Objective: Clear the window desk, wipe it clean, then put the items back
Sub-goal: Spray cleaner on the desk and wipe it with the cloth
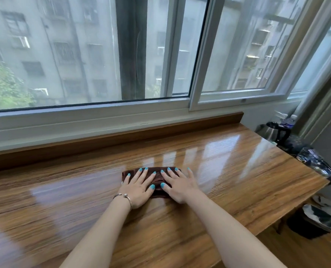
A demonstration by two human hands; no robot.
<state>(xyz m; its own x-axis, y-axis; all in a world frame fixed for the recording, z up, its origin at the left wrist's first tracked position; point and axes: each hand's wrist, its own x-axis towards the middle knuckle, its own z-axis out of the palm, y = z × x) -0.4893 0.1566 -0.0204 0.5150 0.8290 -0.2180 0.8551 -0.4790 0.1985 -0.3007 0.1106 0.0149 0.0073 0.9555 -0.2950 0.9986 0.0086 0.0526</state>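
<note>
Window desk surface [228, 171], glossy wood grain, runs beneath a wide sliding window [95, 55] showing grey apartment blocks. Beyond the surface's right end stands a steel kettle [275, 132] with a black handle; nearer, a crumpled dark plastic bag [315, 163] lies at that edge, and a black bin [313, 223] sits on the floor below. A folded brown cloth [158, 177] lies flat at the middle of the surface. The left hand [139, 188] and right hand [178, 185] press on it side by side, fingers straight and spread, grasping nothing. A silver bracelet [125, 198] circles the left wrist.
</note>
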